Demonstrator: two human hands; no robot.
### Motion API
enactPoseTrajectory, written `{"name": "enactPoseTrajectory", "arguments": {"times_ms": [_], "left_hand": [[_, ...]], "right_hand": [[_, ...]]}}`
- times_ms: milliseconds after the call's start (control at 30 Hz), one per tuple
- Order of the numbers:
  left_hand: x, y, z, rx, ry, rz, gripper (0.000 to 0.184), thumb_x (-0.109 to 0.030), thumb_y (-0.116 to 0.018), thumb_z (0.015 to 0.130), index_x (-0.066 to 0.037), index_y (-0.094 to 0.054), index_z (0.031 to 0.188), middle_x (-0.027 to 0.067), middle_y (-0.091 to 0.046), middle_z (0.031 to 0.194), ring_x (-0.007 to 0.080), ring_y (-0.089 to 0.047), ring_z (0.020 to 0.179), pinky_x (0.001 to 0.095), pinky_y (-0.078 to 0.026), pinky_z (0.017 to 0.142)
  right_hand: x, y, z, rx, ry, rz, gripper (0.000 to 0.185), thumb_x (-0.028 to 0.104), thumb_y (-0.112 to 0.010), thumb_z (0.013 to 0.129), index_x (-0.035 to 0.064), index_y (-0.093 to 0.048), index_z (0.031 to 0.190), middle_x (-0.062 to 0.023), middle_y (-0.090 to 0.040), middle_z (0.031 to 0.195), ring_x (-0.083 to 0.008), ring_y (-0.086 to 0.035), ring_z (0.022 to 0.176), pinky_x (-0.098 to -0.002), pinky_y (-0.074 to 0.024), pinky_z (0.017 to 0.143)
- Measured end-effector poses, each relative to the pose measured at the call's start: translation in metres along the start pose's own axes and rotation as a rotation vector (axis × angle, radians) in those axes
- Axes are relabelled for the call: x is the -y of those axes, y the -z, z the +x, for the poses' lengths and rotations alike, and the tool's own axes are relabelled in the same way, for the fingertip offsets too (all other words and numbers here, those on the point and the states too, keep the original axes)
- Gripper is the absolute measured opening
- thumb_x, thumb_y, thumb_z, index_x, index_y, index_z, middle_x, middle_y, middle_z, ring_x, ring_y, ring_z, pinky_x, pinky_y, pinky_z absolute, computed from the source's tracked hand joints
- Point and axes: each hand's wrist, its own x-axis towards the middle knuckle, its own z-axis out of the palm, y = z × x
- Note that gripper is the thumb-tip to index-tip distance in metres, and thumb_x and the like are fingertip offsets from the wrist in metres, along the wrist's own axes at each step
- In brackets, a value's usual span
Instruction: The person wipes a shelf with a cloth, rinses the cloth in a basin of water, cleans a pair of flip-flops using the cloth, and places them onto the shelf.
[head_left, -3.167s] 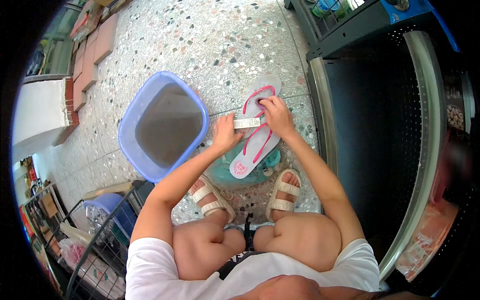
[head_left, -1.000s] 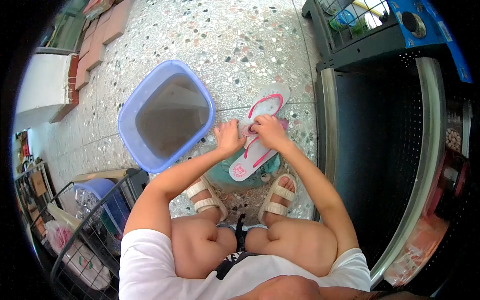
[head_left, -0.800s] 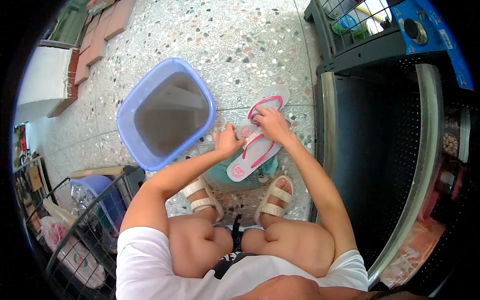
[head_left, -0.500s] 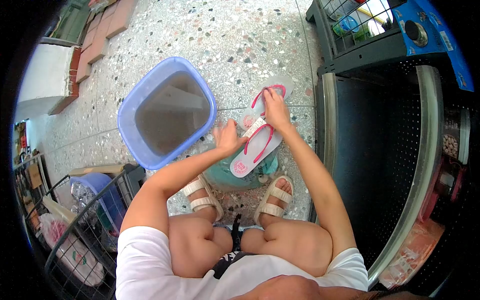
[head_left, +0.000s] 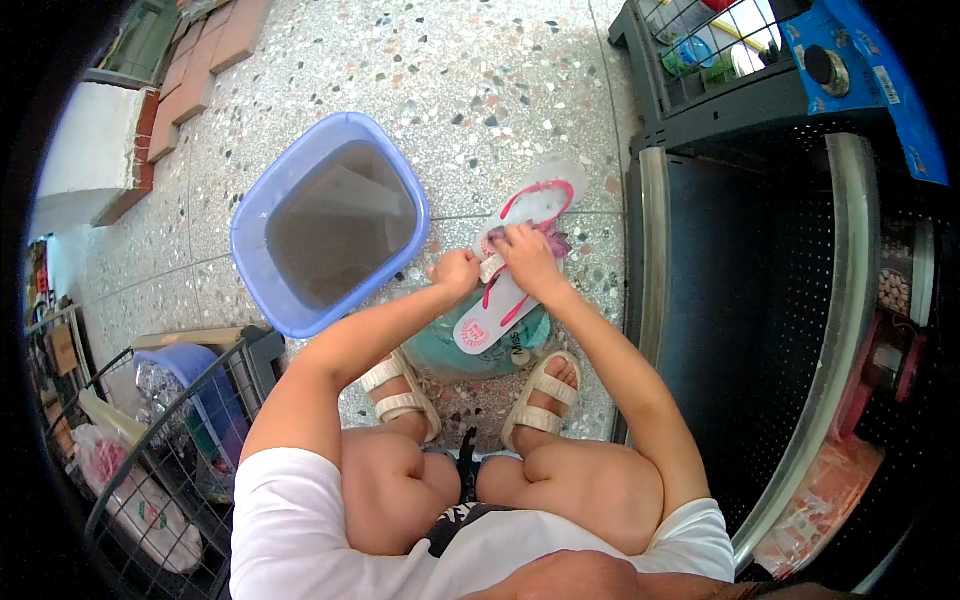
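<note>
A pair of pale, translucent flip-flops (head_left: 480,328) with pink straps lies end to end, joined by a light tag (head_left: 491,267). My left hand (head_left: 458,272) is closed at their left edge, beside the tag, its fingertips partly hidden. Across the middle of the pair, my right hand (head_left: 528,262) bends its fingers over a crumpled purplish rag (head_left: 557,241), which sticks out on the right. Beneath the nearer flip-flop is a teal plastic bag (head_left: 430,345). A blue-purple basin (head_left: 245,240) of murky water stands to the left.
On the right stands a dark shelf unit (head_left: 740,330) with metal edges. A black wire basket (head_left: 165,440) holding packages and a blue container is at lower left. Bricks (head_left: 185,100) line the upper left of the speckled floor (head_left: 450,70). My sandalled feet are close below the bag.
My right hand has moved from the far flip-flop's strap down and left to the middle of the pair. The purplish rag now shows beneath it. My left hand has closed more.
</note>
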Motion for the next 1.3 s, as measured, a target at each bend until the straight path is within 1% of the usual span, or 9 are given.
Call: {"name": "enactPoseTrajectory", "arguments": {"times_ms": [167,300,400,533,700,833,1033,1167,1300], "left_hand": [[-0.007,0.025,0.014,-0.167,-0.099,-0.114,0.025,-0.033,-0.059,0.082,-0.013,-0.072,0.09,0.0073,-0.07,0.084,0.0252,-0.066,0.084,0.0408,-0.044,0.081],[0.016,-0.004,0.034,-0.124,-0.177,-0.133,0.034,-0.025,-0.068,0.075,-0.01,-0.063,0.105,0.0109,-0.069,0.081,0.0248,-0.066,0.083,0.0422,-0.045,0.079],[-0.012,0.023,-0.007,-0.017,-0.223,-0.081,0.05,-0.016,-0.071,0.07,-0.009,-0.053,0.116,0.0126,-0.068,0.089,0.0279,-0.065,0.088,0.0414,-0.042,0.082],[-0.019,0.024,-0.012,-0.225,-0.438,0.087,0.057,-0.016,-0.073,0.07,-0.008,-0.048,0.121,0.0134,-0.064,0.102,0.0317,-0.061,0.095,0.0427,-0.038,0.086],[-0.022,0.026,-0.001,-0.293,-0.547,0.149,0.056,-0.021,-0.074,0.073,-0.01,-0.05,0.122,0.0111,-0.06,0.111,0.0287,-0.056,0.106,0.0429,-0.035,0.089],[-0.024,0.029,0.003,-0.259,-0.556,0.178,0.055,-0.022,-0.075,0.072,-0.012,-0.053,0.121,0.009,-0.058,0.111,0.0257,-0.054,0.108,0.0417,-0.034,0.089],[-0.03,0.045,0.0,-0.194,-0.53,0.221,0.053,-0.026,-0.077,0.07,-0.013,-0.057,0.117,0.0075,-0.06,0.111,0.0245,-0.055,0.107,0.0411,-0.034,0.088],[-0.027,0.037,0.009,-0.188,-0.51,0.158,0.053,-0.028,-0.078,0.068,-0.013,-0.059,0.115,0.0063,-0.063,0.105,0.0243,-0.056,0.104,0.041,-0.034,0.088],[-0.034,0.042,0.006,-0.137,-0.421,0.081,0.05,-0.023,-0.079,0.067,-0.013,-0.059,0.112,0.0061,-0.063,0.104,0.0258,-0.056,0.103,0.0426,-0.035,0.089]], "right_hand": [[0.004,0.01,-0.008,0.112,0.016,0.169,0.021,0.013,-0.055,0.081,0.0076,-0.066,0.098,-0.0078,-0.055,0.098,-0.026,-0.053,0.098,-0.0387,-0.0441,0.082],[0.001,0.01,-0.004,0.012,-0.071,0.267,0.025,0.007,-0.055,0.08,0.0063,-0.065,0.103,-0.0104,-0.056,0.096,-0.0294,-0.054,0.094,-0.0399,-0.045,0.08],[-0.003,0.001,0.001,-0.068,-0.152,0.32,0.027,0.004,-0.055,0.079,0.0075,-0.065,0.104,-0.0116,-0.055,0.095,-0.031,-0.054,0.092,-0.0416,-0.046,0.079],[-0.007,-0.007,0.006,-0.155,-0.297,0.404,0.026,0.006,-0.055,0.079,0.0076,-0.065,0.103,-0.0126,-0.055,0.095,-0.0317,-0.055,0.091,-0.043,-0.0461,0.078],[-0.005,-0.002,0.004,-0.1,-0.079,0.259,0.023,0.008,-0.055,0.079,0.0077,-0.066,0.099,-0.0111,-0.056,0.09,-0.0317,-0.056,0.087,-0.042,-0.0465,0.075],[-0.017,0.003,0.005,-0.008,0.07,0.265,0.023,0.008,-0.056,0.078,0.0109,-0.067,0.098,-0.0095,-0.057,0.094,-0.0306,-0.057,0.088,-0.0424,-0.0477,0.073],[-0.051,0.014,0.002,-0.073,-0.244,0.219,0.022,0.007,-0.056,0.078,0.0097,-0.066,0.098,-0.011,-0.058,0.092,-0.0308,-0.057,0.09,-0.0398,-0.0478,0.078],[-0.02,0.001,0.022,0.025,-0.159,0.165,0.021,0.005,-0.054,0.078,0.0017,-0.061,0.097,-0.0141,-0.06,0.093,-0.0323,-0.058,0.092,-0.0409,-0.0474,0.08],[-0.001,-0.015,0.039,-0.016,-0.079,0.266,0.019,0.005,-0.054,0.078,0.0033,-0.059,0.096,-0.014,-0.058,0.093,-0.0325,-0.057,0.092,-0.0416,-0.0472,0.079]]}}
